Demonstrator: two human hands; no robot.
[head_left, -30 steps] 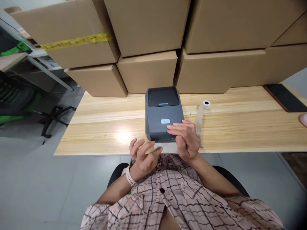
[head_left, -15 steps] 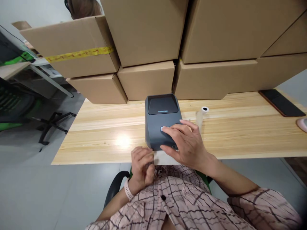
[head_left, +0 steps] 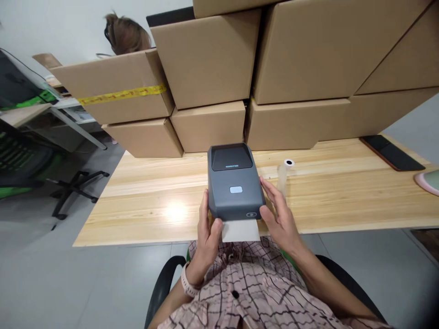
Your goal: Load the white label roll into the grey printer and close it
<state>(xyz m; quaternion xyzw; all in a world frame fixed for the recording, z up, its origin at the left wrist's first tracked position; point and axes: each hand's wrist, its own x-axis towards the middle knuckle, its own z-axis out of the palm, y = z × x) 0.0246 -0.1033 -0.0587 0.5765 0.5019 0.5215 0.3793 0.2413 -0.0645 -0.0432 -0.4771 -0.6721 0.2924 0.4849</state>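
A dark grey label printer (head_left: 236, 176) stands on the wooden table near its front edge, with a dark lid at the back and a pale button on top. White label paper (head_left: 241, 231) sticks out of its front, over the table edge. Against the printer's left side rests my left hand (head_left: 207, 234), thumb at the front corner and fingers along the side. My right hand (head_left: 281, 220) holds the opposite side in the same way, thumb at the right front corner. The printer sits gripped between both hands.
Cardboard boxes (head_left: 209, 59) are stacked along the table's back. To the right of the printer lie a small white roll (head_left: 289, 163) with a translucent strip, a phone (head_left: 393, 152) and a pink-rimmed object (head_left: 427, 183). Behind the boxes, a person's head (head_left: 128, 35) shows.
My right hand has left the button and moved to the printer's right side. My left hand has opened from a loose curl and come up to the left side. More label paper shows.
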